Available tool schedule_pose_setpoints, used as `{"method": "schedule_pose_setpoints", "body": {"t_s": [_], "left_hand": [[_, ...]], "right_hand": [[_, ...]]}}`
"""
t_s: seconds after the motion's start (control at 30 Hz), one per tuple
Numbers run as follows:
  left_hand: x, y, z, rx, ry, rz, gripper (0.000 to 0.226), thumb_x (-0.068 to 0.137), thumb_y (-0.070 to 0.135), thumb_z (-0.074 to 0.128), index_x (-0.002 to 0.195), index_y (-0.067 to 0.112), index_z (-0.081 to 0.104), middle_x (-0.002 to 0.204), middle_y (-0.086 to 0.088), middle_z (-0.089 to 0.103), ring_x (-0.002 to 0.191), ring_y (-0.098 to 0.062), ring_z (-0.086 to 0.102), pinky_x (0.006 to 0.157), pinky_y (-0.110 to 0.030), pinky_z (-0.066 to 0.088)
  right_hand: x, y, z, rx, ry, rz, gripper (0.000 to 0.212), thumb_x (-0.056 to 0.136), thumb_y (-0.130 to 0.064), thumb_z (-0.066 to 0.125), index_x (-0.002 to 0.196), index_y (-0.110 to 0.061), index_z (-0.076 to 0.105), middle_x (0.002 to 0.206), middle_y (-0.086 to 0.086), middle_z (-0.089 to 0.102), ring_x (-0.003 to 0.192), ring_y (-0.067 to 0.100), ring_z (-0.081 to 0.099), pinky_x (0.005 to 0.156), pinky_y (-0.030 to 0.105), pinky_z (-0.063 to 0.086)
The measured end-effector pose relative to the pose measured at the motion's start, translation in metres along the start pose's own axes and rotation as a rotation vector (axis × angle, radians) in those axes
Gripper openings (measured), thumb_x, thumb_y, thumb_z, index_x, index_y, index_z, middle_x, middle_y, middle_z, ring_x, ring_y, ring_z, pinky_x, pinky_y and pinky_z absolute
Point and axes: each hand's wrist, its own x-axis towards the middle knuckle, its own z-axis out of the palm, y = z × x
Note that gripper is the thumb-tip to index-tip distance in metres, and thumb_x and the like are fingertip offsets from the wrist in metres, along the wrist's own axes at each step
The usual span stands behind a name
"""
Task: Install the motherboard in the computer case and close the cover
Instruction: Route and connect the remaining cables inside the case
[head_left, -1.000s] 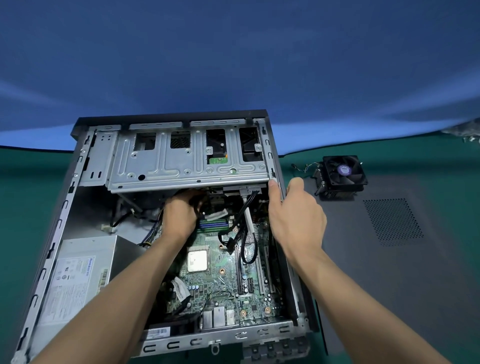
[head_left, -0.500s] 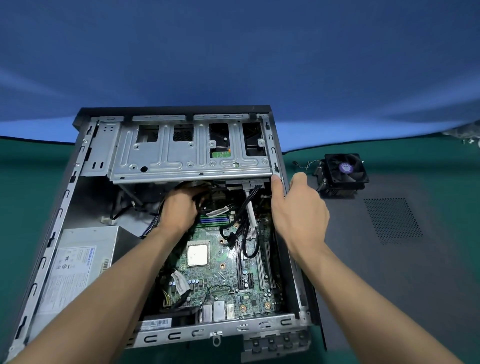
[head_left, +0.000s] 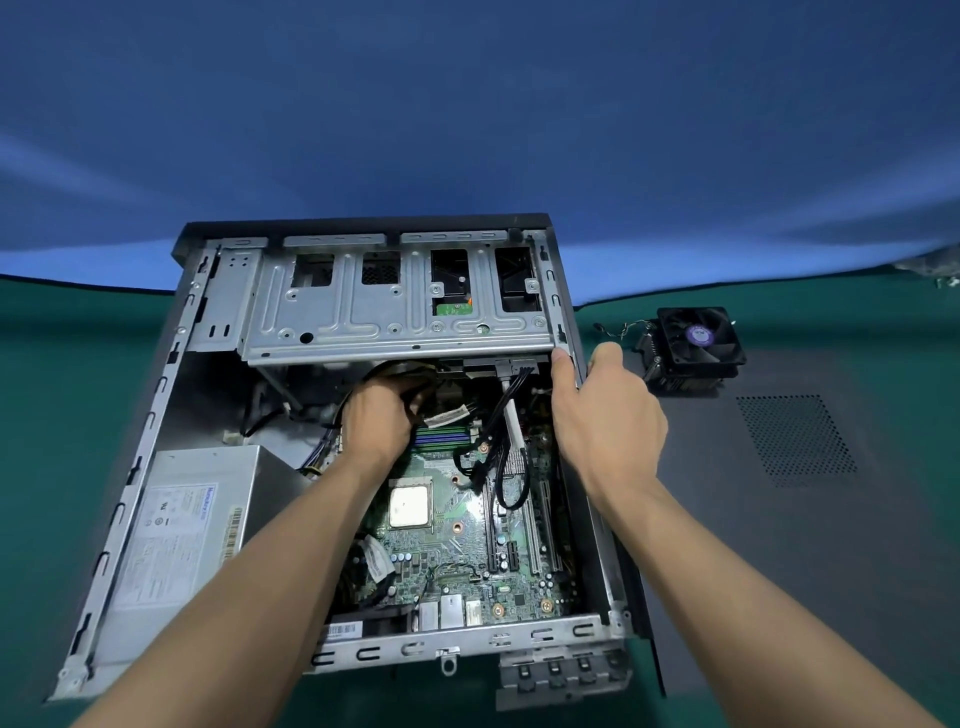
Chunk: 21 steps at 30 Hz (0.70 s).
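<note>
The open computer case (head_left: 171, 395) lies flat on the green table. The green motherboard (head_left: 467, 525) sits inside its right half, with the bare CPU (head_left: 410, 507) showing. My left hand (head_left: 376, 421) reaches deep under the silver drive cage (head_left: 395, 312), its fingers curled among black cables (head_left: 488, 457) at the board's far edge; what it grips is hidden. My right hand (head_left: 605, 415) grips the case's right side wall, thumb inside and fingers outside. The dark cover panel (head_left: 800, 467) with its perforated vent lies flat to the right of the case.
A grey power supply (head_left: 176, 545) fills the case's lower left. A black CPU cooler with fan (head_left: 696, 343) stands on the table beyond the cover panel. A blue backdrop rises behind the table.
The view has shifted slightly, so the case appears a little lower and nearer. Both hands keep almost the same places; the left hand stays under the drive cage.
</note>
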Motion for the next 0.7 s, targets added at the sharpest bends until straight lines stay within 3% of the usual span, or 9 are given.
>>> {"method": "schedule_pose_setpoints", "body": {"t_s": [0.17,0.3,0.4,0.53,0.63,0.7], "left_hand": [[0.002,0.001,0.000,-0.010,0.015,0.001,0.024,0.089,0.017,0.063,0.088,-0.005,0.070,0.066,-0.020,0.058,0.063,-0.033,0.060,0.057,-0.028,0.037],[-0.001,0.004,0.002,0.007,0.045,-0.008,0.016,0.088,0.006,0.062,0.101,0.002,0.072,0.080,-0.023,0.068,0.059,-0.028,0.053,0.057,-0.027,0.035],[-0.001,0.009,-0.003,0.105,-0.032,-0.013,0.018,0.087,-0.004,0.055,0.093,0.000,0.071,0.080,-0.018,0.068,0.068,-0.031,0.061,0.060,-0.028,0.036],[-0.018,0.025,-0.013,0.264,-0.194,0.053,0.020,0.084,-0.009,0.048,0.082,0.004,0.063,0.060,0.002,0.050,0.052,-0.012,0.046,0.066,-0.024,0.049],[-0.032,0.032,-0.020,0.297,-0.246,0.138,0.026,0.085,-0.010,0.044,0.105,0.002,0.056,0.084,-0.004,0.057,0.075,-0.017,0.056,0.084,-0.032,0.052],[-0.037,0.036,-0.031,0.313,-0.269,0.189,0.034,0.085,-0.006,0.044,0.118,0.004,0.050,0.104,-0.010,0.060,0.091,-0.023,0.059,0.079,-0.029,0.050]], "right_hand": [[0.002,0.001,0.001,-0.012,-0.006,-0.001,0.039,0.099,-0.049,0.031,0.089,-0.012,0.039,0.061,-0.002,0.045,0.051,0.012,0.037,0.047,0.031,0.019],[0.002,0.000,-0.001,0.008,-0.026,0.012,0.040,0.099,-0.050,0.031,0.086,-0.012,0.039,0.061,-0.001,0.047,0.051,0.012,0.040,0.047,0.030,0.021],[0.002,-0.002,-0.001,-0.006,-0.043,0.037,0.041,0.099,-0.050,0.031,0.085,-0.012,0.040,0.062,0.000,0.049,0.053,0.012,0.041,0.053,0.034,0.028],[0.001,-0.004,-0.004,-0.001,-0.059,0.067,0.043,0.098,-0.052,0.031,0.080,-0.014,0.038,0.061,0.000,0.050,0.052,0.013,0.043,0.052,0.033,0.030],[0.001,-0.004,-0.005,-0.002,-0.069,0.080,0.044,0.097,-0.055,0.030,0.077,-0.016,0.037,0.062,-0.001,0.051,0.053,0.013,0.046,0.052,0.032,0.031],[-0.001,-0.005,-0.006,-0.004,-0.080,0.078,0.044,0.097,-0.056,0.030,0.073,-0.019,0.035,0.060,-0.002,0.051,0.053,0.011,0.046,0.051,0.031,0.030]]}}
